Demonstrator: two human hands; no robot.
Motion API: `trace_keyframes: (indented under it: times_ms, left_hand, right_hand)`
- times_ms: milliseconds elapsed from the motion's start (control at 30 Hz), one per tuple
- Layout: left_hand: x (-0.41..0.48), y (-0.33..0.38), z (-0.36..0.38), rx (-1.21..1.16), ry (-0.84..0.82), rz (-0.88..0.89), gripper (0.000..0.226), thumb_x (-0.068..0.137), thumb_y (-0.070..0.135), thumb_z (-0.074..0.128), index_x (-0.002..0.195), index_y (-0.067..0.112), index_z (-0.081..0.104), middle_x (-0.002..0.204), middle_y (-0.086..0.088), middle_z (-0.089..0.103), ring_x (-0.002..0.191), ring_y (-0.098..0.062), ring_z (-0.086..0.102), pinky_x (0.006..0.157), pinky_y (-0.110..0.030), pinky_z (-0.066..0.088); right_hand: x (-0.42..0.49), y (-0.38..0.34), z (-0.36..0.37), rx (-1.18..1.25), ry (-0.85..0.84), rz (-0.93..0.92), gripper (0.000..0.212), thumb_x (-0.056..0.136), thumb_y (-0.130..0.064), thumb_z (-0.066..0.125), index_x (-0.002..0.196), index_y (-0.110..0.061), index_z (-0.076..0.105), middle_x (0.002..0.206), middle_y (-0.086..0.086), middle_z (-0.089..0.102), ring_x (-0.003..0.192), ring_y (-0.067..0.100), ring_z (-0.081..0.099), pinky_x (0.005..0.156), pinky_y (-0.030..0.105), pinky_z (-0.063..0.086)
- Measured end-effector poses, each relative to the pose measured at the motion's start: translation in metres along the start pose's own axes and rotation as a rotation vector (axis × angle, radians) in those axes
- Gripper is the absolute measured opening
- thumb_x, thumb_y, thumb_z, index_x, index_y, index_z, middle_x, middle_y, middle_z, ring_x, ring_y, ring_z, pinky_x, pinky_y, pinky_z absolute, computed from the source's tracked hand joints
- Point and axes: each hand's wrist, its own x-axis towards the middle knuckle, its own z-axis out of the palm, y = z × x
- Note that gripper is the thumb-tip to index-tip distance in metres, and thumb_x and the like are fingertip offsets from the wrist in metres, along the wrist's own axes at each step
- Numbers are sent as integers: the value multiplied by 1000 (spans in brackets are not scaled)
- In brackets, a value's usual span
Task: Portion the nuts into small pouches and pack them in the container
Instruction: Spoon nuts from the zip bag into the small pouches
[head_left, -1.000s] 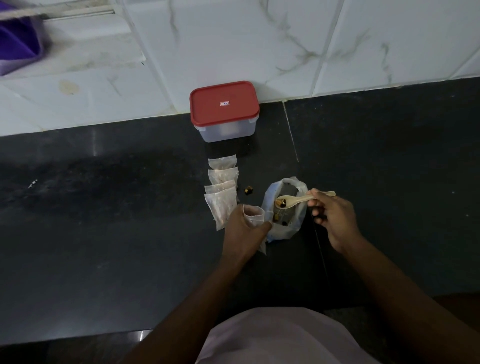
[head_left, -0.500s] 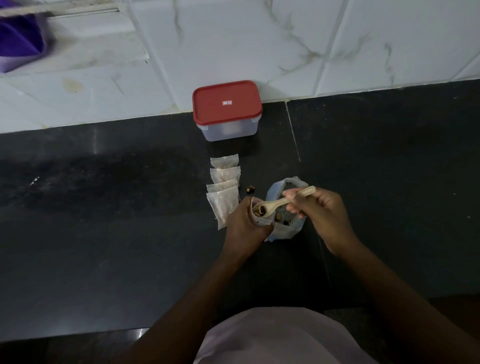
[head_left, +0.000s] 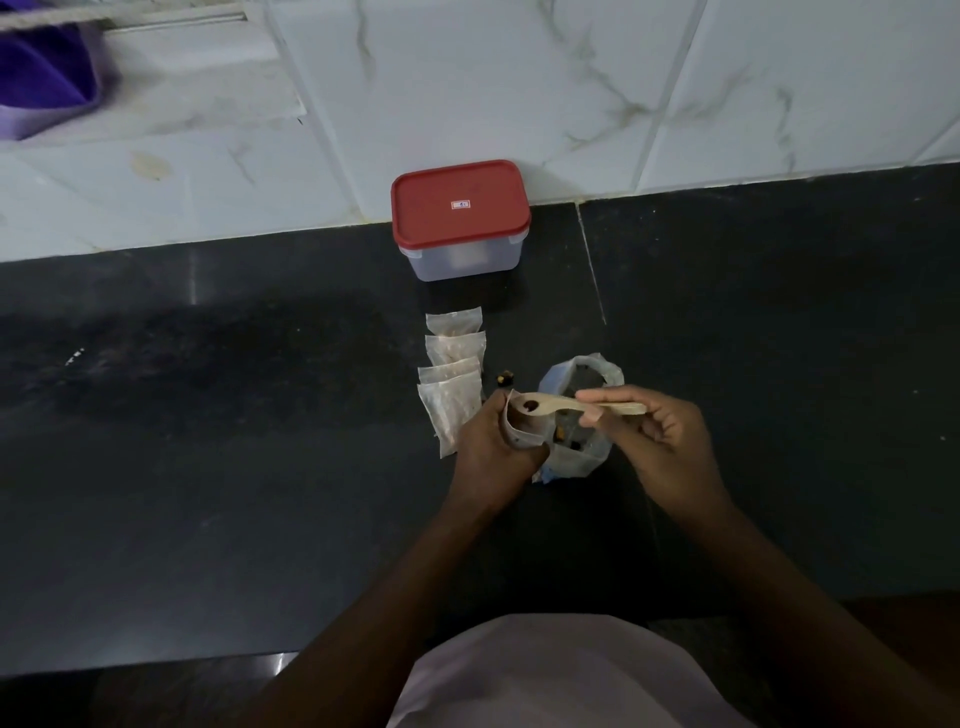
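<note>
My left hand (head_left: 491, 449) grips a small clear pouch (head_left: 522, 434) with its mouth held open. My right hand (head_left: 657, 439) pinches the handle of a wooden spoon (head_left: 571, 404); the spoon's bowl, with a dark nut in it, sits over the pouch mouth. Behind the hands stands an open plastic bag of nuts (head_left: 582, 447). Several filled pouches (head_left: 453, 382) lie in a row to the left of it. A clear container with a red lid (head_left: 460, 208), lid on, stands against the wall.
Two loose nuts (head_left: 503, 378) lie on the black counter (head_left: 208, 441) between the pouch row and the bag. White marble wall tiles (head_left: 519, 78) back the counter. A purple object (head_left: 39, 78) sits at the top left. The counter's front edge runs below my arms.
My right hand carried the loaded spoon left from over the nut bag to the mouth of the pouch held by my left hand. My left hand stayed in place.
</note>
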Motion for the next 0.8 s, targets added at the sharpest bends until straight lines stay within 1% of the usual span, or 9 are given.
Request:
trace_keyframes:
  times_ms: [67, 133, 200, 267, 333, 467, 567, 733, 800]
  left_hand:
    - [0, 0, 0, 4, -2, -2, 46, 79, 0, 78, 98, 37, 59, 96, 13, 70, 92, 6, 66, 79, -15, 54]
    - [0, -1, 0, 16, -6, -6, 40, 80, 3, 79, 94, 35, 59, 91, 12, 68, 86, 7, 64, 74, -13, 52]
    - [0, -2, 0, 22, -5, -14, 33, 81, 6, 80, 93, 30, 59, 89, 10, 66, 83, 6, 62, 71, -12, 51]
    - [0, -6, 1, 31, -4, -19, 27, 83, 14, 81, 96, 25, 60, 90, 8, 66, 83, 4, 62, 70, -13, 51]
    - [-1, -10, 2, 42, 3, -39, 26, 84, 18, 82, 98, 24, 61, 92, 7, 67, 84, 0, 63, 70, -13, 51]
    - [-5, -17, 2, 39, -11, -103, 29, 83, 14, 80, 103, 22, 61, 99, 4, 68, 90, -6, 65, 71, -12, 51]
    - [-9, -22, 2, 38, -11, -128, 32, 80, 14, 82, 101, 26, 59, 99, 4, 67, 89, -5, 65, 70, -12, 52]
    - [-11, -25, 4, 41, -15, -164, 32, 82, 18, 82, 100, 29, 59, 98, 6, 67, 90, 2, 64, 70, -12, 53]
    - [-11, -28, 5, 41, -20, -173, 31, 82, 17, 82, 102, 26, 60, 99, 4, 68, 89, 0, 65, 70, -17, 55]
  right_hand:
    - [1, 1, 1, 45, 73, 46, 19, 94, -7, 67, 110, -12, 75, 98, 2, 79, 96, 14, 75, 87, 31, 58]
    - [4, -1, 0, 152, 153, 96, 16, 95, -9, 64, 107, -10, 75, 94, 4, 78, 88, 11, 73, 77, 22, 57]
    - [7, 1, -5, 222, 231, 124, 14, 97, -13, 62, 105, -12, 74, 91, 5, 77, 82, 10, 70, 69, 20, 55]
    - [12, 7, -14, 188, 301, 133, 13, 98, -17, 62, 103, -17, 75, 90, 2, 76, 81, 8, 69, 69, 22, 53]
    - [17, 18, -24, 49, 336, 147, 12, 99, -20, 64, 103, -21, 75, 91, -2, 76, 82, 3, 69, 71, 23, 52]
    - [22, 41, -34, -256, 235, 134, 16, 98, -23, 66, 111, -21, 75, 101, -11, 75, 93, -7, 67, 77, 14, 51]
    - [24, 51, -34, -346, 208, 49, 18, 98, -21, 66, 114, -22, 73, 107, -12, 73, 100, -7, 66, 83, 8, 51]
    - [25, 60, -31, -417, 190, -84, 18, 98, -20, 66, 115, -18, 74, 107, -8, 73, 102, 3, 68, 86, 23, 56]
    - [23, 61, -30, -412, 150, -73, 18, 98, -20, 65, 114, -21, 73, 107, -9, 72, 101, 2, 68, 85, 22, 57]
